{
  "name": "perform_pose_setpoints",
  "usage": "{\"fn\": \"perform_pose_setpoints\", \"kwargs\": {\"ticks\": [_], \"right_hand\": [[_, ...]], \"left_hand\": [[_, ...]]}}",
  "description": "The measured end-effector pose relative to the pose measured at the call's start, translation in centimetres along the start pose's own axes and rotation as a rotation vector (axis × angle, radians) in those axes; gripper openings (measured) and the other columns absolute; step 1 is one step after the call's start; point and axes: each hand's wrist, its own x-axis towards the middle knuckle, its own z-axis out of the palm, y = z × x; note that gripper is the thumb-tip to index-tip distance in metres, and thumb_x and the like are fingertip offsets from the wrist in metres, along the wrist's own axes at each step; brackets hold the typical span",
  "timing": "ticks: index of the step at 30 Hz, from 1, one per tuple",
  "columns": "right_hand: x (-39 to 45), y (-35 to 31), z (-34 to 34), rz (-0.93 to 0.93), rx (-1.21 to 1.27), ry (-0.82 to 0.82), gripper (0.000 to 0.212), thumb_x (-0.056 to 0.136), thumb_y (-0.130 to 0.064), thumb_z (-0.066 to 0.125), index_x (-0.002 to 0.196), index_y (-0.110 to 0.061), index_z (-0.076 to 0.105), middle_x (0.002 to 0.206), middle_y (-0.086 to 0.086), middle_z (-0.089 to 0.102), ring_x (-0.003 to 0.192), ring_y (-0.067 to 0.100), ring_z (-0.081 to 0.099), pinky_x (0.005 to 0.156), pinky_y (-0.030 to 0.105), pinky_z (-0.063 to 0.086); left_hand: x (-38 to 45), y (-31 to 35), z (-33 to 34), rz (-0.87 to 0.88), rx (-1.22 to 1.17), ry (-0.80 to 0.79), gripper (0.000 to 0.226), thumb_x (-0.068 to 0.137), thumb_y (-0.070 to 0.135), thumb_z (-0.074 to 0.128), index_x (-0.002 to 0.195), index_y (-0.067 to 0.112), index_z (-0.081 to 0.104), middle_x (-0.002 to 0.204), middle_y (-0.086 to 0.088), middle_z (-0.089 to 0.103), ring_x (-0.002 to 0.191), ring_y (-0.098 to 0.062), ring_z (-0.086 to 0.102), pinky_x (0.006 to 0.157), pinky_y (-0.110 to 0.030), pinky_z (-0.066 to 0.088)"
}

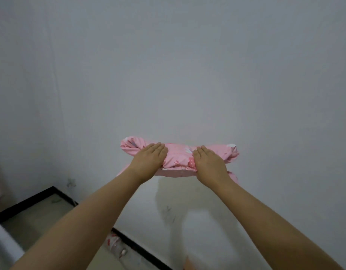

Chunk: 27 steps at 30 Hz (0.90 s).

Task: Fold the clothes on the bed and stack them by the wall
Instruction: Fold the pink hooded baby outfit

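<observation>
A folded pink garment (178,155) with small star and white prints is held up in the air in front of the white wall (168,75). My left hand (148,160) lies over its left part and my right hand (209,162) over its right part. On both hands the fingers are straight on top and the thumbs are hidden beneath the cloth, so the bundle is clamped between them. Bunched ends of the garment stick out on either side, and a bit hangs below my right wrist.
A black skirting board (57,192) runs along the foot of the wall, above a grey-green floor (35,221). A small pink and white object (114,243) lies on the floor by the skirting. A white edge (1,242) shows at the lower left.
</observation>
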Motion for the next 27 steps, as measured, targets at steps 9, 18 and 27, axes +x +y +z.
{"fn": "perform_pose_setpoints", "kwargs": {"ticks": [9,18,27], "right_hand": [[21.8,-5.1,6.4,-0.286,0.080,0.127,0.051,0.090,-0.008,0.040,0.139,-0.002,0.027,0.147,0.012,0.033,0.136,0.022,0.029,0.111,0.032,0.019],[37.6,-14.1,8.5,-0.532,0.075,0.180,0.036,0.087,-0.010,0.048,0.123,-0.002,0.043,0.123,0.014,0.051,0.114,0.027,0.046,0.087,0.034,0.034],[47.3,-30.6,12.8,-0.898,0.228,0.106,0.029,0.086,-0.012,0.052,0.115,-0.006,0.051,0.115,0.011,0.059,0.104,0.026,0.056,0.076,0.032,0.041]], "left_hand": [[2.5,-15.1,9.3,-0.218,0.181,-0.123,0.058,0.021,0.004,0.091,0.075,-0.005,0.072,0.078,-0.017,0.072,0.069,-0.026,0.071,0.055,-0.034,0.056],[-0.8,-29.3,17.5,-0.608,0.190,-0.295,0.052,0.092,0.000,0.037,0.142,0.000,0.024,0.150,-0.017,0.023,0.140,-0.026,0.023,0.114,-0.032,0.008],[-11.4,-38.7,20.4,-0.740,0.402,-0.559,0.056,0.058,-0.006,0.078,0.111,-0.010,0.059,0.113,-0.028,0.062,0.102,-0.033,0.064,0.087,-0.037,0.050]]}}
